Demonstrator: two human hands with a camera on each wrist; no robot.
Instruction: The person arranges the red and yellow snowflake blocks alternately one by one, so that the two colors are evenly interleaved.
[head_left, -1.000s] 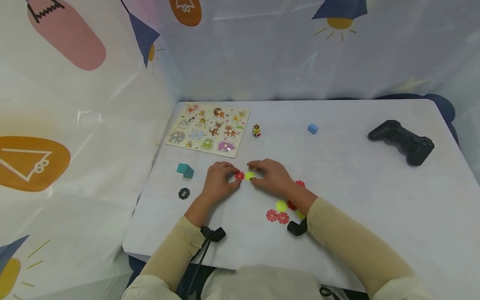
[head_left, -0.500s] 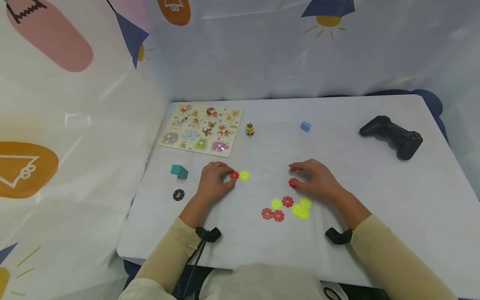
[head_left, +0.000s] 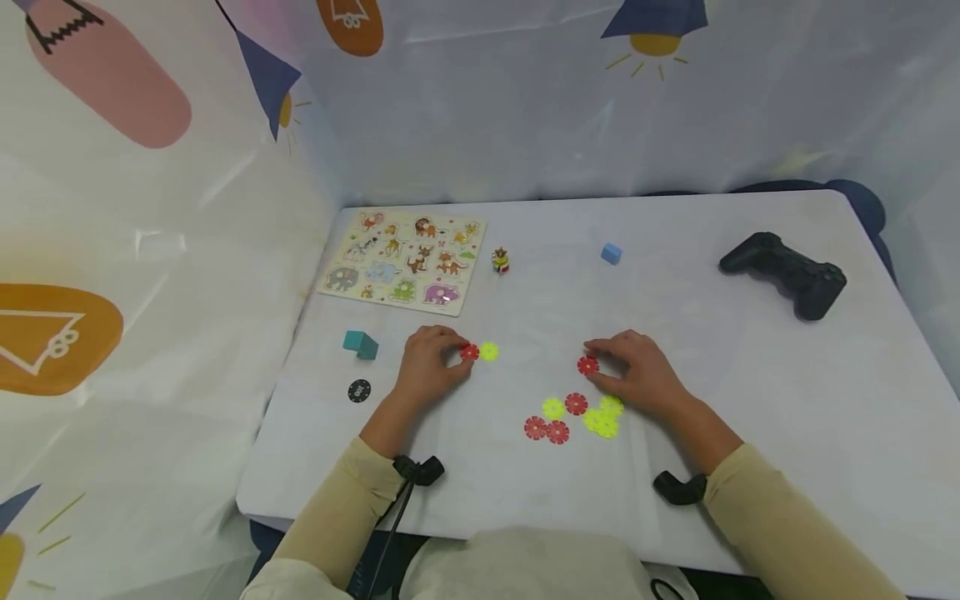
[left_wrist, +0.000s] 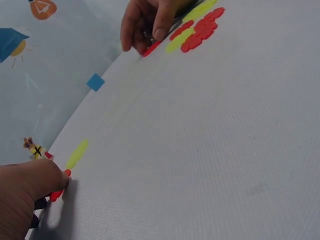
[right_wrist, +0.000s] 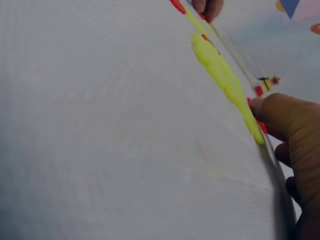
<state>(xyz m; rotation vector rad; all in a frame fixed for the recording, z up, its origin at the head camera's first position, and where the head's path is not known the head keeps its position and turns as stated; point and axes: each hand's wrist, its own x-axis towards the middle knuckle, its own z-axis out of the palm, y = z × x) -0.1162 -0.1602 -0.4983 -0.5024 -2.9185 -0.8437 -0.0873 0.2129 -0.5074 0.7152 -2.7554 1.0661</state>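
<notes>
My left hand (head_left: 429, 363) pinches a red flower-shaped disc (head_left: 470, 352) between thumb and fingertips. Right beside that disc, on its right, lies a yellow flower-shaped disc (head_left: 488, 351). Farther right, thumb and index finger of my right hand (head_left: 637, 372) hold another red flower-shaped disc (head_left: 588, 365) by its edges, low over the table. Nearer the body, loose red discs (head_left: 557, 432) and a cluster of yellow discs (head_left: 602, 422) lie flat. The left wrist view shows the left thumb on the red disc (left_wrist: 56, 195); in the right wrist view the right thumb covers part of its disc.
An animal puzzle board (head_left: 401, 260) lies at the back left, with a small figurine (head_left: 500, 260) next to it. Teal blocks (head_left: 361, 344) and a black round chip (head_left: 359, 391) are left of the left hand. Farther back are a blue cube (head_left: 611, 253) and a black game controller (head_left: 782, 274).
My right hand has let go of the yellow disc beside the left hand's red one, moved right, and taken hold of another red disc. The left hand keeps its place.
</notes>
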